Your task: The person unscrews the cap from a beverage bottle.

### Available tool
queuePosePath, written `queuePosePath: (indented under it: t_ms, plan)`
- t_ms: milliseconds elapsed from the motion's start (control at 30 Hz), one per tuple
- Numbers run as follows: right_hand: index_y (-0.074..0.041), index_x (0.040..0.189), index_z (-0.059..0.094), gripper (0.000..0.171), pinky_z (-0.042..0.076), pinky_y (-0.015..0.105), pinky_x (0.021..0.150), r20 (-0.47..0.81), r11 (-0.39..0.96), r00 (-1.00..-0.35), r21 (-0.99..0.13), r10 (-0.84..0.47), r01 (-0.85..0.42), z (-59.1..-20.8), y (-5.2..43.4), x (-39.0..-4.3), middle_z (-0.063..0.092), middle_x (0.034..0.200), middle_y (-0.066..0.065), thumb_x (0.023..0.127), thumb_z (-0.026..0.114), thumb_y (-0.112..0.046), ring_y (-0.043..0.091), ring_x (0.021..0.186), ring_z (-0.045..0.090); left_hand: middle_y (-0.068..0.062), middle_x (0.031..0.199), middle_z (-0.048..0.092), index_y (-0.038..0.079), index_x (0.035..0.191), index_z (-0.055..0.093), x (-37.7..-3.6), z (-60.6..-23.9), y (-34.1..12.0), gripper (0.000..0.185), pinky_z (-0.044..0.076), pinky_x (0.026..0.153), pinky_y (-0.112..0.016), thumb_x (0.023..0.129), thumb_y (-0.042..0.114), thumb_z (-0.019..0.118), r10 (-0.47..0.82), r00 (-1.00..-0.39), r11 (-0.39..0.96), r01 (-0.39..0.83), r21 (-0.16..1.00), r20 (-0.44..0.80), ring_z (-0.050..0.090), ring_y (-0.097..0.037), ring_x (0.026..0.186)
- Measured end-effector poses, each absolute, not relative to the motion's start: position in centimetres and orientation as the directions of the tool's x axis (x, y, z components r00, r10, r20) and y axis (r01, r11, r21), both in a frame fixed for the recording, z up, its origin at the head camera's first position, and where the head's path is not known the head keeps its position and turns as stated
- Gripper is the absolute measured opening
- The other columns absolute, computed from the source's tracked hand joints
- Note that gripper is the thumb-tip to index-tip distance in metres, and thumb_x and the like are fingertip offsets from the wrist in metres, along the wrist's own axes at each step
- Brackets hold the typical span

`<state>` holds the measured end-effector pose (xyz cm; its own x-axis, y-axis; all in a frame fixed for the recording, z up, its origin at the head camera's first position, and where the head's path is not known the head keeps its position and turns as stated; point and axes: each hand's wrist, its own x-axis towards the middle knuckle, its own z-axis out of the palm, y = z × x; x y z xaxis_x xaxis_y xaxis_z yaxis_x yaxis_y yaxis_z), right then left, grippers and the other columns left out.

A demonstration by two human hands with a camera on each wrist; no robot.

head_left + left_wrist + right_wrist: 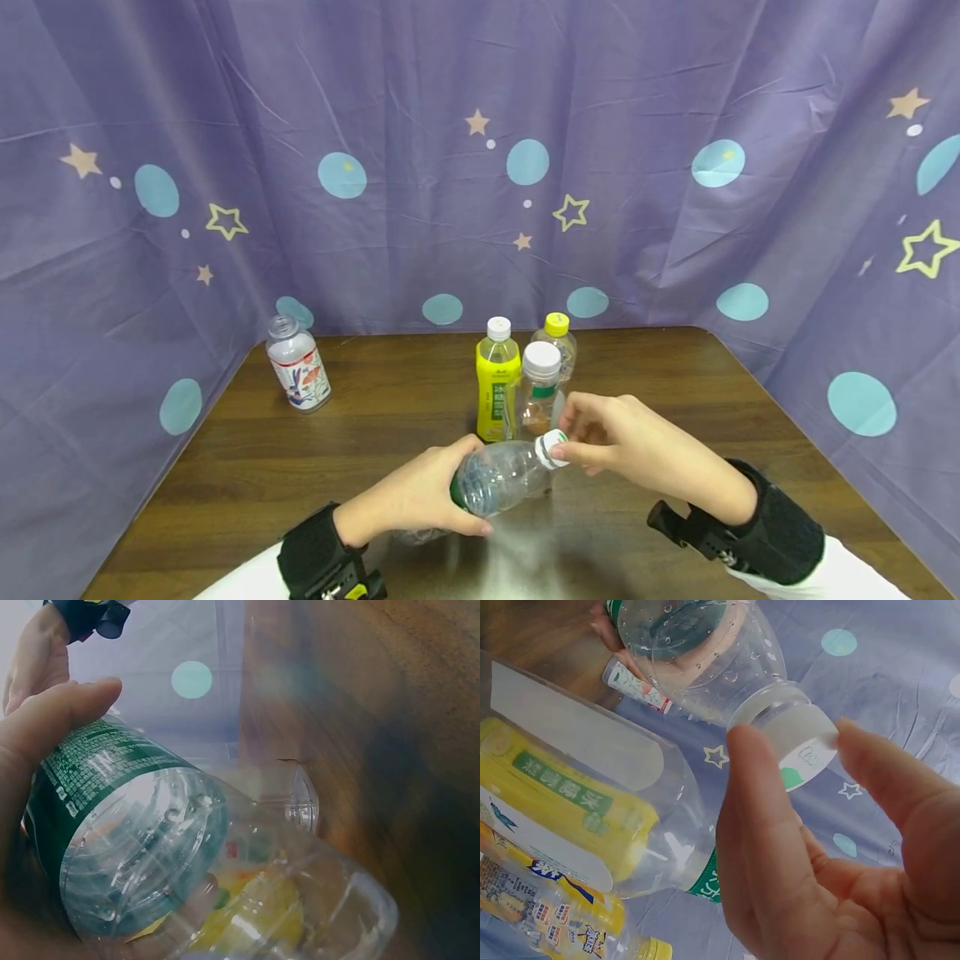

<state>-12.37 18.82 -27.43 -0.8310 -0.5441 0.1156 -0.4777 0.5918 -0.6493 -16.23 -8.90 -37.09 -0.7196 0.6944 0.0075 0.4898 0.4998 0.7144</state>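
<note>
My left hand (420, 493) grips a clear plastic bottle (506, 475) round its green label (112, 776), fingers on the far side mostly hidden. Tilted, the bottle points its neck up to the right, and droplets cling inside its wall. On that neck sits a white cap (799, 739), which my right hand (618, 433) pinches between thumb and fingertips. Just behind the cap stands a larger clear bottle with a white lid (542, 360); the held bottle overlaps it in the head view.
Beside the larger bottle stand a yellow-labelled bottle (498, 392) with a white cap and a bottle with a yellow cap (557, 323). A white printed bottle (302, 371), uncapped, stands at the back left of the wooden table (397, 375). A purple curtain (420, 100) hangs behind.
</note>
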Motion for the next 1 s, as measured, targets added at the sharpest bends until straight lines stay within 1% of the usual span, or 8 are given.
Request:
queuePosePath:
  t_ms: [133, 233, 367, 533, 667, 800, 900, 1000]
  plan:
    - [-0.015, 0.100, 0.060, 0.021, 0.053, 0.025, 0.066, 0.227, 0.543, -0.766, -0.587, -0.602, -0.601, -27.6, 18.8, -12.3, 0.068, 0.092, -0.006, 0.085, 0.073, -0.024, 0.002, 0.074, 0.064, 0.006, 0.104, 0.064, 0.020, 0.118, 0.050, -16.2, -37.2, -9.0, 0.067, 0.050, 0.073, -0.023, 0.066, 0.043, 0.085, 0.691, -0.723, 0.501, 0.485, 0.717, 0.007, 0.060, -0.003, 0.087]
    - [-0.017, 0.104, 0.062, 0.029, 0.054, 0.026, 0.073, 0.326, 0.481, -0.695, -0.534, -0.641, -0.695, -27.9, 18.7, -12.4, 0.067, 0.105, -0.002, 0.081, 0.076, -0.009, 0.004, 0.082, 0.065, 0.006, 0.104, 0.064, 0.020, 0.118, 0.050, -16.2, -37.2, -9.1, 0.067, 0.050, 0.074, -0.024, 0.066, 0.042, 0.085, 0.689, -0.724, 0.494, 0.482, 0.724, 0.013, 0.061, -0.003, 0.088]
    - [-0.016, 0.106, 0.063, 0.036, 0.056, 0.025, 0.070, 0.410, 0.414, -0.657, -0.538, -0.633, -0.734, -27.9, 18.9, -12.2, 0.065, 0.106, 0.000, 0.077, 0.077, 0.002, 0.008, 0.084, 0.063, 0.007, 0.104, 0.064, 0.019, 0.120, 0.049, -16.2, -37.2, -9.1, 0.067, 0.050, 0.074, -0.024, 0.068, 0.041, 0.085, 0.691, -0.723, 0.479, 0.474, 0.739, 0.016, 0.061, -0.003, 0.088]
    - [-0.011, 0.110, 0.064, 0.037, 0.056, 0.024, 0.066, 0.478, 0.446, -0.737, -0.590, -0.478, -0.673, -26.0, 21.4, -12.4, 0.067, 0.096, -0.005, 0.078, 0.076, 0.002, 0.006, 0.080, 0.066, 0.005, 0.106, 0.064, 0.017, 0.123, 0.048, -16.1, -37.0, -9.3, 0.068, 0.051, 0.074, -0.024, 0.070, 0.040, 0.084, 0.688, -0.726, 0.475, 0.451, 0.755, 0.001, 0.061, -0.004, 0.088]
    - [-0.007, 0.116, 0.063, 0.037, 0.050, 0.014, 0.063, 0.567, 0.596, -0.805, -0.590, -0.173, -0.544, -24.5, 25.2, -14.3, 0.065, 0.096, -0.013, 0.081, 0.075, -0.002, -0.003, 0.077, 0.064, 0.005, 0.107, 0.064, 0.017, 0.123, 0.047, -16.1, -36.8, -9.4, 0.068, 0.051, 0.075, -0.025, 0.070, 0.040, 0.084, 0.685, -0.728, 0.480, 0.442, 0.758, -0.009, 0.061, -0.005, 0.089]
    - [-0.006, 0.119, 0.062, 0.038, 0.042, 0.005, 0.064, 0.634, 0.751, -0.770, -0.540, 0.068, -0.379, -26.4, 29.2, -18.0, 0.060, 0.103, -0.002, 0.084, 0.075, -0.012, -0.014, 0.076, 0.054, 0.005, 0.108, 0.064, 0.018, 0.123, 0.048, -16.1, -36.7, -9.4, 0.068, 0.051, 0.076, -0.025, 0.070, 0.041, 0.084, 0.687, -0.727, 0.479, 0.447, 0.755, -0.005, 0.061, -0.004, 0.090]
    - [-0.003, 0.115, 0.063, 0.036, 0.045, 0.016, 0.069, 0.620, 0.837, -0.782, -0.458, 0.058, -0.301, -30.5, 31.8, -21.2, 0.061, 0.100, 0.014, 0.083, 0.076, -0.012, 0.000, 0.077, 0.058, 0.005, 0.108, 0.064, 0.018, 0.123, 0.048, -16.1, -36.7, -9.4, 0.068, 0.051, 0.076, -0.024, 0.070, 0.040, 0.084, 0.689, -0.725, 0.473, 0.453, 0.756, 0.004, 0.061, -0.004, 0.090]
    - [-0.001, 0.112, 0.064, 0.034, 0.048, 0.039, 0.071, 0.460, 0.878, -0.887, -0.411, -0.033, -0.245, -35.3, 34.1, -23.3, 0.065, 0.097, 0.022, 0.082, 0.076, -0.013, 0.024, 0.080, 0.064, 0.005, 0.108, 0.064, 0.018, 0.124, 0.048, -16.0, -36.8, -9.5, 0.068, 0.051, 0.076, -0.024, 0.070, 0.039, 0.084, 0.689, -0.725, 0.471, 0.454, 0.756, 0.005, 0.061, -0.004, 0.090]
